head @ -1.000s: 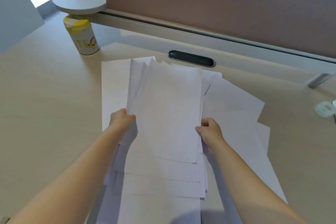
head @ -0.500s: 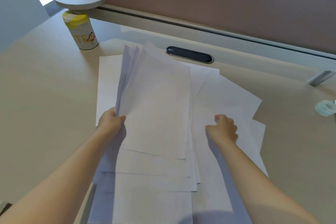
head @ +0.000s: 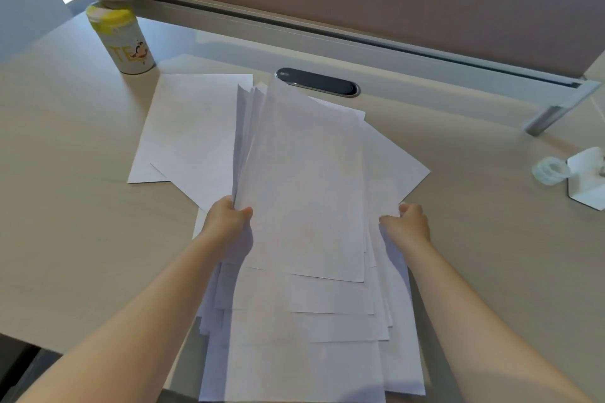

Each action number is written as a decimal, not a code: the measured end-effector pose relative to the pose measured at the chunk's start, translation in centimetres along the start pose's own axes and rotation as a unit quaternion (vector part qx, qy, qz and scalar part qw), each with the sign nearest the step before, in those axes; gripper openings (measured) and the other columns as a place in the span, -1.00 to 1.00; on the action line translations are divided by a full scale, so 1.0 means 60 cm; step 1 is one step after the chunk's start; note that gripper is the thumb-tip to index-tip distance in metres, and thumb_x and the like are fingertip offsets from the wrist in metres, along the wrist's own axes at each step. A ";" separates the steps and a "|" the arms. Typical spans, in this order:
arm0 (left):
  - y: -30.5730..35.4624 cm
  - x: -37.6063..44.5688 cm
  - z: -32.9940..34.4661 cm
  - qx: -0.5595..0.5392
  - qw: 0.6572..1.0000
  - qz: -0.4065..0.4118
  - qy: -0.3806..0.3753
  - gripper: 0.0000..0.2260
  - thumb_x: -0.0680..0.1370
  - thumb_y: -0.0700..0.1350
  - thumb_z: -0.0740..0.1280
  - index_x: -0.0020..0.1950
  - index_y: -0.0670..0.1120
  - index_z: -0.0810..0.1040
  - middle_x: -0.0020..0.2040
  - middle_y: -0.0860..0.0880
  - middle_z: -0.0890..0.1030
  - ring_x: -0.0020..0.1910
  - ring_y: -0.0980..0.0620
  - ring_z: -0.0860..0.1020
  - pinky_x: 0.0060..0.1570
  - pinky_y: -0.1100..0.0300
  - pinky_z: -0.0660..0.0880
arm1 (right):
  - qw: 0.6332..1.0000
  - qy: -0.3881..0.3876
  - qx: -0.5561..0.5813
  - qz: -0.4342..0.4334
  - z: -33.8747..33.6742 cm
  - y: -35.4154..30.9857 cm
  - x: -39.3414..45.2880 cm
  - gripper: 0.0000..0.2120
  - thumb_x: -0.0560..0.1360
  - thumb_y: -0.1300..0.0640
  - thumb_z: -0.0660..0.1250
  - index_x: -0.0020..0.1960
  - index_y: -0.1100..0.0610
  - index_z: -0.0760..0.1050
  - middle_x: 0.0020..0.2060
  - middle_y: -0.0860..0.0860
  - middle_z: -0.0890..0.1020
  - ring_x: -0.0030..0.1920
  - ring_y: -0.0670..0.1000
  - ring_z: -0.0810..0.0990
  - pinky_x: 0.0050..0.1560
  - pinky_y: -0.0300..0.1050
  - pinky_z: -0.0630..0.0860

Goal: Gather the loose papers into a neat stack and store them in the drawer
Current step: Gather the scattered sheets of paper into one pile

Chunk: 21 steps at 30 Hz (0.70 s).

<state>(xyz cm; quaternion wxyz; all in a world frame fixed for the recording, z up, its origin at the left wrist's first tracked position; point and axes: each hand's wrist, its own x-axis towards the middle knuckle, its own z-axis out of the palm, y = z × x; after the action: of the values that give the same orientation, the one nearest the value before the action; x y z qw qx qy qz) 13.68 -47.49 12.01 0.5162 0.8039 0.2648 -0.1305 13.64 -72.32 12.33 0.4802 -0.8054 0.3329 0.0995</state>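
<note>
our left hand (head: 229,221) is pinched shut on the left edge of a fanned sheaf of papers (head: 304,180), lifted over more sheets spread on the desk (head: 65,206). our right hand (head: 407,222) curls at a sheet's right edge; we cannot tell if it grips. they look light, floppy and slippery, so we hold both long edges. the far-left canister (head: 126,42) reads "te".

Bare surface (head: 72,206) lies open left of the papers (head: 304,190); a canister (head: 122,39) blocks the far left, a tape dispenser (head: 586,178) the right.
</note>
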 end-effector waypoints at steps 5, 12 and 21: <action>0.016 -0.019 0.012 -0.006 0.998 -0.019 -0.053 -0.97 0.52 -0.22 0.23 -0.06 -0.17 0.42 -0.28 -0.06 0.45 -0.20 -0.06 0.43 -0.13 0.13 0.34 | 0.990 -0.086 0.109 0.027 0.011 0.013 -0.005 -0.53 0.30 0.20 0.37 0.17 0.29 0.38 0.08 0.14 0.54 0.08 0.14 0.53 0.10 -0.01 0.51; 0.032 -0.039 0.007 -0.014 0.983 -0.005 -0.184 -0.88 0.52 -0.29 0.23 -0.14 -0.09 0.47 -0.24 -0.05 0.50 -0.27 -0.02 0.47 -0.28 0.19 0.40 | 0.986 -0.109 0.118 0.041 -0.010 0.009 -0.021 -0.65 0.41 0.35 0.33 0.18 0.36 0.42 0.04 0.21 0.56 0.06 0.22 0.56 0.16 0.10 0.50; 0.044 -0.030 -0.015 -0.001 0.974 -0.033 -0.225 -0.89 0.55 -0.25 0.23 -0.16 -0.12 0.48 -0.17 -0.12 0.48 -0.19 -0.09 0.45 -0.11 0.12 0.39 | 0.980 -0.064 0.182 0.046 -0.041 0.016 -0.010 -0.81 0.51 0.13 0.15 -0.20 0.18 0.44 -0.20 0.15 0.49 -0.22 0.07 0.46 -0.07 -0.13 0.40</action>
<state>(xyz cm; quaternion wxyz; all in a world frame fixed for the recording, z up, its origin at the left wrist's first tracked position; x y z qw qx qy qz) 13.61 -48.06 15.30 0.5586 0.7445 0.1687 -0.3245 12.21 -74.42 13.22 0.6338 -0.6804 0.3510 0.1107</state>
